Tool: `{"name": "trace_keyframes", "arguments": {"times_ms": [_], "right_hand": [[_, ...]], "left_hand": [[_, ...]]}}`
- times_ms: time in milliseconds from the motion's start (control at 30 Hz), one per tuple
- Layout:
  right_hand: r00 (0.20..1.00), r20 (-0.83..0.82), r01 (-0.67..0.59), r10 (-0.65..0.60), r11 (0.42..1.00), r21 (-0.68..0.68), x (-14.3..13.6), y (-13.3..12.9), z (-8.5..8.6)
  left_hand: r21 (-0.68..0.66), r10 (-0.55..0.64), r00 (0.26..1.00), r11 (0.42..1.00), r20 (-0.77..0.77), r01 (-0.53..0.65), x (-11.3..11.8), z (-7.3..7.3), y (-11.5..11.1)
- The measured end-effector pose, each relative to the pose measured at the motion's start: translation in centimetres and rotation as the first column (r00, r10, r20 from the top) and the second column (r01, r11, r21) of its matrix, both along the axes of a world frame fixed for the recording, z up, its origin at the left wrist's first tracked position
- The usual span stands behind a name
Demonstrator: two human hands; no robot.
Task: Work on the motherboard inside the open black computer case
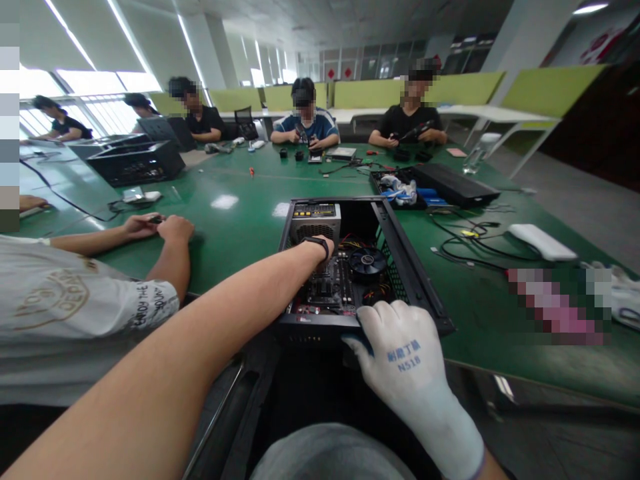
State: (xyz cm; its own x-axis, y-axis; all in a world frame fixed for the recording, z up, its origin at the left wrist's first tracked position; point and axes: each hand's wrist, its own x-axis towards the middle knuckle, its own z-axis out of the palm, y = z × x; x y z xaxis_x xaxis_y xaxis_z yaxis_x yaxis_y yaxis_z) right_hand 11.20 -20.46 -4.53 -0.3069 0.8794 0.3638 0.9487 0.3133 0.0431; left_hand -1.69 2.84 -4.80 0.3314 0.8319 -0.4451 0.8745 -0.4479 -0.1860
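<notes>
An open black computer case [419, 280] lies on its side at the table's front edge. Inside it are a silver power supply [316, 227], a motherboard [325, 290] and a round black cooling fan [367, 262]. My left hand [326, 248], bare with a black band at the wrist, reaches down into the case beside the power supply; its fingers are hidden. My right hand [403, 343], in a white work glove, grips the near rim of the case, thumb outside and fingers over the edge.
A co-worker's hands [160, 227] hold something small to the left. Across the green table [240, 230] sit other people. Right of the case lie a tool box [425, 193], black cables [460, 243], a white box-shaped item [543, 241] and a glove [620, 293]. Another case [137, 163] stands back left.
</notes>
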Motion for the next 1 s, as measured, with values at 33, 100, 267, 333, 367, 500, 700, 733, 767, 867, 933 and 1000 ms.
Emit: {"name": "trace_keyframes", "arguments": {"times_ms": [33,100,267,333,367,500,700,733,767,867,933,1000], "right_hand": [[1.0,-0.004,0.0,0.0,1.0,0.001,0.0,0.0,0.0],[1.0,-0.01,0.0,0.0,1.0,0.004,0.0,0.0,0.0],[1.0,-0.008,-0.003,0.003,1.0,0.015,0.0,0.0,0.0],[1.0,-0.007,-0.002,0.002,1.0,0.015,0.0,0.0,0.0],[1.0,-0.006,-0.001,0.001,1.0,0.016,0.0,0.0,0.0],[1.0,-0.012,-0.008,0.008,1.0,0.027,0.0,-0.1,0.1],[1.0,-0.015,-0.014,0.015,0.999,0.038,0.0,-0.1,0.1],[1.0,-0.016,-0.015,0.015,0.999,0.039,0.0,0.0,0.1],[1.0,-0.018,-0.014,0.015,0.999,0.04,0.0,0.0,0.1],[1.0,-0.021,-0.01,0.011,0.999,0.042,0.0,0.0,0.0],[1.0,-0.021,-0.008,0.009,0.999,0.041,0.0,0.0,0.0],[1.0,-0.02,-0.008,0.008,0.999,0.043,0.0,0.0,0.0]], "left_hand": [[-0.001,0.009,1.0,1.0,0.013,-0.009,0.0,0.0,0.0],[-0.005,0.032,0.998,0.999,0.045,-0.032,0.0,-0.2,0.2],[-0.014,0.017,0.999,1.0,0.027,-0.017,0.1,-0.8,0.8],[-0.024,-0.027,0.999,0.999,-0.033,0.026,0.1,-1.0,1.0],[-0.026,-0.041,0.998,0.999,-0.056,0.04,0.2,-1.0,1.1],[-0.019,-0.039,0.997,0.999,-0.071,0.038,0.1,-1.0,1.2],[-0.021,-0.025,0.999,0.999,-0.034,0.024,0.0,-0.5,0.7],[-0.021,-0.02,0.999,1.0,-0.026,0.019,0.1,-0.4,0.5],[-0.021,-0.016,1.0,1.0,-0.016,0.015,0.1,-0.2,0.3],[-0.027,-0.018,1.0,0.999,-0.002,0.018,0.2,0.3,-0.2],[-0.029,-0.028,1.0,0.999,-0.008,0.027,0.2,0.4,-0.3],[-0.027,-0.027,1.0,0.999,-0.004,0.027,0.1,0.2,-0.2]]}}
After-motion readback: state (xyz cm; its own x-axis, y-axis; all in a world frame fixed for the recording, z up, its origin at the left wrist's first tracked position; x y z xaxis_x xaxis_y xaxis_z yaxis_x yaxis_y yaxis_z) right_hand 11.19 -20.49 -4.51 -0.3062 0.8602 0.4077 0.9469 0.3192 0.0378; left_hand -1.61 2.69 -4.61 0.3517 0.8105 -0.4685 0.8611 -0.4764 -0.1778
